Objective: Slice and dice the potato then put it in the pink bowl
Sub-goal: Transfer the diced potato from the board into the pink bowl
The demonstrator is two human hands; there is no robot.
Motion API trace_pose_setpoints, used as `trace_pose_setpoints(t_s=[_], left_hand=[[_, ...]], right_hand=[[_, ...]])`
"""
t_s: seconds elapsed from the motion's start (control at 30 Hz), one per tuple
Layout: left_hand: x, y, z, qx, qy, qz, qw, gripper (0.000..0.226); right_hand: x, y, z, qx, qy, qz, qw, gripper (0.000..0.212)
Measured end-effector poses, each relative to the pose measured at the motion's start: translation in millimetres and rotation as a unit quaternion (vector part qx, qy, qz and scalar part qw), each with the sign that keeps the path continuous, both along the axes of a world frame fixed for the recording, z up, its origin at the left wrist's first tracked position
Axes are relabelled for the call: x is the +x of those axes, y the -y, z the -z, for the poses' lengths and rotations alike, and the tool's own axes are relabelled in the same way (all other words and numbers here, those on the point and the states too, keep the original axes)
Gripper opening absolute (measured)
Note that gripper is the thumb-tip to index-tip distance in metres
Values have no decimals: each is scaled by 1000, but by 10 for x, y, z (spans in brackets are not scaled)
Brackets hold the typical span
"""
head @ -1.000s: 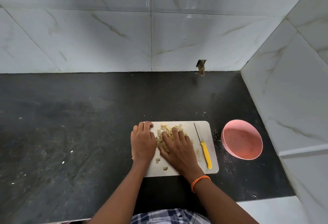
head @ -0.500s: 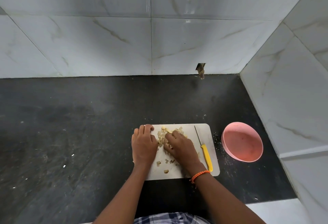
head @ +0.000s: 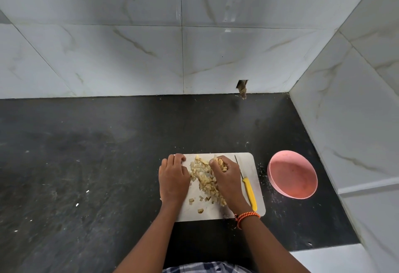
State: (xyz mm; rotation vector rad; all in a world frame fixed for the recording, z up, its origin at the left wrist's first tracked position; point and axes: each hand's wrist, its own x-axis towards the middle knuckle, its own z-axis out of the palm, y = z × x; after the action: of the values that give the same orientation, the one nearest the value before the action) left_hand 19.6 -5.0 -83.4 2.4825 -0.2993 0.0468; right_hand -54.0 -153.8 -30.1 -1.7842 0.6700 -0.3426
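Diced potato pieces (head: 204, 177) lie in a loose pile on the white cutting board (head: 251, 164). My right hand (head: 226, 173) has its fingers curled round a handful of the dice at the pile's far right. My left hand (head: 173, 177) rests flat on the board's left side, fingertips hooked over its far edge. A knife with a yellow handle (head: 249, 192) lies on the board just right of my right hand. The pink bowl (head: 292, 175) stands to the right of the board with nothing in it.
The board sits on a dark stone counter (head: 86, 164) scattered with small white specks. Marble-tiled walls (head: 194, 56) close off the back and the right side. A small hole (head: 243, 88) breaks the back wall near the corner.
My right hand went from lying flat over the dice to curling its fingers and gathering a handful. The left hand stayed on the board's left side.
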Motion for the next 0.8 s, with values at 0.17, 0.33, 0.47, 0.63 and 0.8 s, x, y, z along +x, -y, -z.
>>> trace_pose_setpoints(t_s=[0.17, 0.33, 0.47, 0.63, 0.8], left_hand=[[-4, 3, -7, 0, 3, 0, 1000, 26], [-10, 0, -2, -10, 3, 3, 1000, 25], [-15, -9, -10, -23, 1, -1, 1000, 26], [-27, -26, -15, -32, 0, 2, 999, 26], [-22, -18, -18, -32, 0, 2, 999, 28]], right_hand=[[-69, -4, 18, 14, -13, 2, 1000, 28], [-123, 70, -119, 15, -11, 8, 1000, 28], [-209, 259, -289, 53, 24, 34, 998, 30], [-395, 741, -525, 49, 24, 109, 993, 22], [-609, 1324, -454, -58, -73, 233, 968, 20]])
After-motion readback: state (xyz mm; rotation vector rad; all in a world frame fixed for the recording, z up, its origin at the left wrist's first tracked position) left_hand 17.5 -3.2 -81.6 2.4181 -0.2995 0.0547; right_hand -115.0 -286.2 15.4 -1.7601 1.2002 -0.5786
